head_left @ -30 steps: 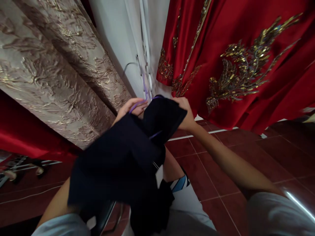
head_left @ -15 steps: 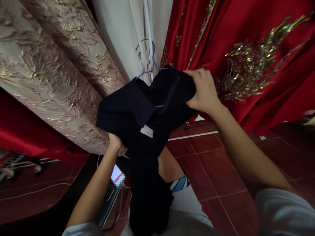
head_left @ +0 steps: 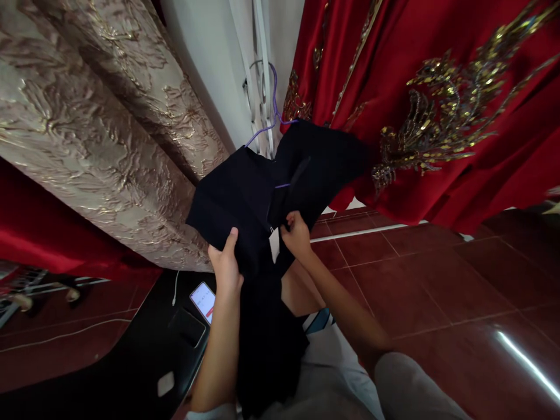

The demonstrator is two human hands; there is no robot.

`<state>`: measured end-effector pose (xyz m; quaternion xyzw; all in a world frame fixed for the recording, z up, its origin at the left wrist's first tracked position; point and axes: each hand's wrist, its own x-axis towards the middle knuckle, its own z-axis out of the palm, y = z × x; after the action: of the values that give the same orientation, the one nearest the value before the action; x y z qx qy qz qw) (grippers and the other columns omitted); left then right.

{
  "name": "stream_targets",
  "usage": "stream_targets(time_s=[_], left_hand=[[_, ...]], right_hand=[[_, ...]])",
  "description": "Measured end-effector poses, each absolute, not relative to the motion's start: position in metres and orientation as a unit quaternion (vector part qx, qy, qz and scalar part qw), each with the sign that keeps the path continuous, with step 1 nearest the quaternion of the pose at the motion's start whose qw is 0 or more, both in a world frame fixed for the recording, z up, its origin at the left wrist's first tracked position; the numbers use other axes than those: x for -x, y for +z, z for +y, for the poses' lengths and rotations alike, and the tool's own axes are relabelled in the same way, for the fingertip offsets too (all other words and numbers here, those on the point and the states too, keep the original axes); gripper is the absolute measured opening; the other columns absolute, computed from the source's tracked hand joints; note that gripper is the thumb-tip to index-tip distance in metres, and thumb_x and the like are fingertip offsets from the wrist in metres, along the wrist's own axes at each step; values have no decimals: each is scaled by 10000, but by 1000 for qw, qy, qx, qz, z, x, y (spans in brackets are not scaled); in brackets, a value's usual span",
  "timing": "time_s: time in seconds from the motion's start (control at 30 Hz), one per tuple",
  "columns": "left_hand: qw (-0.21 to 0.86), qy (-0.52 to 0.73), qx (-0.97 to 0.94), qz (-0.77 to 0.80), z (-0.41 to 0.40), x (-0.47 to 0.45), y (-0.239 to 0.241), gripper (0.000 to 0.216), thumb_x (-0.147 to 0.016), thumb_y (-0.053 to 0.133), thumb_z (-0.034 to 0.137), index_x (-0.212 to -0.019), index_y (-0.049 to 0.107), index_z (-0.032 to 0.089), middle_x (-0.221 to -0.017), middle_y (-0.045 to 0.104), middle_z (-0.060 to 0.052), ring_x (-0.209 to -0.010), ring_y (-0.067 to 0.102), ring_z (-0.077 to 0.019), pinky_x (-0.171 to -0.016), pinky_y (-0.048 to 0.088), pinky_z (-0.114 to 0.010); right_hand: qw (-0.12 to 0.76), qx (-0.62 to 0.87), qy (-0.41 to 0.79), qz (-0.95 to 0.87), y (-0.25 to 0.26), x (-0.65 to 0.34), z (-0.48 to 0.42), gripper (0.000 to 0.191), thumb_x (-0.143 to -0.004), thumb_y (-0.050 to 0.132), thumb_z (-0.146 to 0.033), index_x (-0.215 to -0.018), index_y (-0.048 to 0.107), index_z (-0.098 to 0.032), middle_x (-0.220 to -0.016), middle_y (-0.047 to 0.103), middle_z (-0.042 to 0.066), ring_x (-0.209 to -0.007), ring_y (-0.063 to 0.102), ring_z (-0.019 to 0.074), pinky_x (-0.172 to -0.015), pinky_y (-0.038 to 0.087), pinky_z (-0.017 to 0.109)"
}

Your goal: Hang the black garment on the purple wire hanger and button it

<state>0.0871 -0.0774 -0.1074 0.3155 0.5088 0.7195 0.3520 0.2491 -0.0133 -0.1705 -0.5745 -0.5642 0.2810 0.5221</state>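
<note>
A black garment (head_left: pixel 258 192) hangs on a purple wire hanger (head_left: pixel 272 111), whose hook sits on a white rack (head_left: pixel 258 76) by the wall. My left hand (head_left: pixel 225 259) grips the garment's lower left part, thumb up on the cloth. My right hand (head_left: pixel 296 233) pinches the cloth near the middle, just right of a small white tag (head_left: pixel 274 244). The rest of the garment drops down between my forearms.
A gold brocade garment (head_left: pixel 96 128) hangs at the left and a red embroidered gown (head_left: pixel 437 105) at the right. A lit phone (head_left: pixel 203 300) lies on a black surface (head_left: pixel 131 361) at lower left. Dark red floor tiles (head_left: pixel 437 286) spread to the right.
My right hand has left the garment's upper right shoulder and dropped to its middle by the tag. My left hand has risen onto the front of the cloth. The garment now hangs from the rack.
</note>
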Motion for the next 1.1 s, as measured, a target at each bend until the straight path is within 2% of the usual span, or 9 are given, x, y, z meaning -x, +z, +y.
stream_targets(time_s=[0.23, 0.3, 0.4, 0.5, 0.6, 0.73, 0.83, 0.97, 1.1], left_hand=[[125, 738, -392, 535, -98, -94, -160, 433, -923, 690, 251, -1334, 553, 247, -1426, 555, -94, -1387, 519, -219, -1218, 376, -403], [158, 696, -438, 546, -105, -103, -167, 326, -931, 671, 249, -1249, 601, 228, -1307, 603, -92, -1277, 581, -215, -1151, 435, -381], [326, 577, -557, 501, -113, -117, -162, 209, -926, 616, 197, -1134, 635, 205, -1053, 659, -64, -1038, 658, -197, -998, 520, -332], [413, 497, -623, 442, -117, -125, -151, 327, -844, 532, 67, -1116, 644, 209, -1045, 671, -60, -1023, 663, -202, -981, 519, -326], [398, 489, -646, 430, -118, -126, -145, 354, -803, 540, 36, -1088, 660, 209, -1055, 672, -58, -1039, 652, -213, -980, 509, -328], [364, 484, -640, 472, -119, -127, -148, 59, -895, 611, 147, -926, 639, 189, -896, 651, -36, -887, 632, -198, -854, 511, -309], [370, 516, -607, 478, -119, -133, -156, 92, -947, 573, 198, -862, 607, 188, -835, 629, -21, -831, 622, -181, -795, 499, -281], [333, 587, -540, 503, -118, -144, -166, 17, -942, 574, 203, -926, 579, 200, -858, 607, -18, -849, 616, -172, -812, 495, -273], [278, 583, -575, 502, -118, -147, -167, 153, -876, 611, 126, -1006, 594, 205, -971, 615, -45, -946, 606, -192, -887, 489, -307]], right_hand=[[487, 592, 411, -493, -208, -268, -90, 211, -828, 576, -412, -816, 542, -204, -751, 627, 30, -705, 576, 184, -659, 453, 288], [457, 569, 458, -507, -201, -272, -105, 250, -823, 588, -427, -744, 576, -190, -692, 628, 30, -656, 570, 179, -607, 433, 278], [430, 544, 497, -522, -184, -273, -110, 318, -799, 612, -424, -603, 556, -181, -574, 567, 14, -572, 517, 155, -536, 360, 259], [459, 539, 491, -508, -166, -272, -110, 360, -814, 609, -449, -587, 545, -177, -565, 543, 3, -570, 485, 133, -539, 328, 253], [490, 526, 497, -486, -157, -269, -114, 422, -825, 641, -516, -597, 574, -167, -564, 525, -4, -563, 451, 117, -546, 323, 254], [501, 525, 522, -448, -156, -265, -118, 524, -791, 704, -608, -550, 535, -174, -516, 453, -21, -525, 378, 96, -525, 290, 253], [500, 503, 557, -433, -152, -263, -118, 507, -781, 727, -625, -606, 598, -167, -505, 470, -24, -499, 371, 92, -513, 277, 250], [504, 451, 593, -437, -144, -263, -118, 414, -793, 738, -573, -736, 671, -169, -521, 508, -30, -496, 418, 99, -521, 311, 245], [523, 453, 573, -439, -141, -263, -119, 372, -764, 781, -507, -680, 650, -170, -543, 529, -23, -511, 439, 99, -535, 338, 248]])
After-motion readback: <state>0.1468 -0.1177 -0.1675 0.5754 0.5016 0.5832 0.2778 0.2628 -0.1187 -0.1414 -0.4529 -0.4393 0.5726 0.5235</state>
